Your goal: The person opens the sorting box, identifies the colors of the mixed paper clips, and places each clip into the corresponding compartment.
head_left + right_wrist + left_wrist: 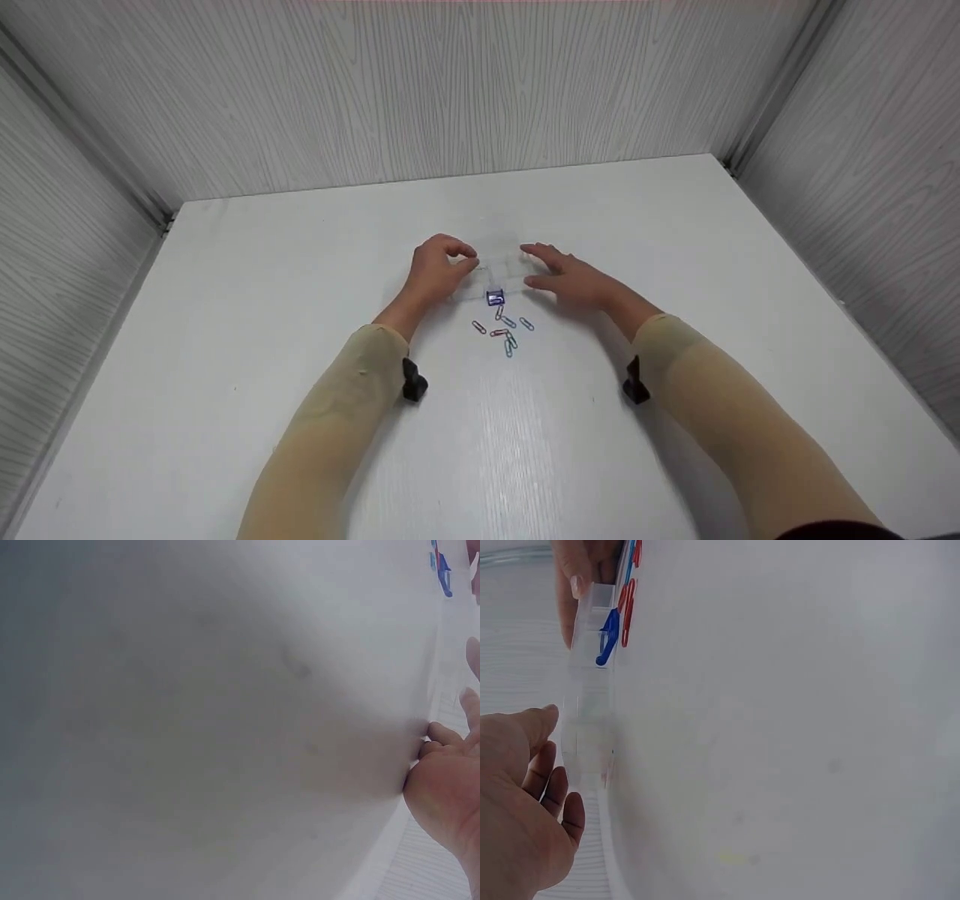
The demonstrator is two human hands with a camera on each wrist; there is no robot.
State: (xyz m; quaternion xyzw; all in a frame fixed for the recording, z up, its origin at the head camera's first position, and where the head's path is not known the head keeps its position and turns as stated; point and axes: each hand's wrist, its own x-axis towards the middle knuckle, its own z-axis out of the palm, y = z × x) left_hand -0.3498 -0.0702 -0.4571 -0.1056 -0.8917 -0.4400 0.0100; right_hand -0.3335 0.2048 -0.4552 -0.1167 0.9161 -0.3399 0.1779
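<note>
White table [675, 225]: both hands flank the clear box [496, 274], lying left-right; left [435, 271] curled, right [570, 279] straight.

A clear plastic compartment box [496, 271] sits at the frame's centre on the white table [675, 225], between the left hand [437, 271] and right hand [571, 279]. Just below it lie scattered coloured paper clips [506, 331]

White-panelled recording booth [480, 97], bare tabletop [675, 225]
</note>
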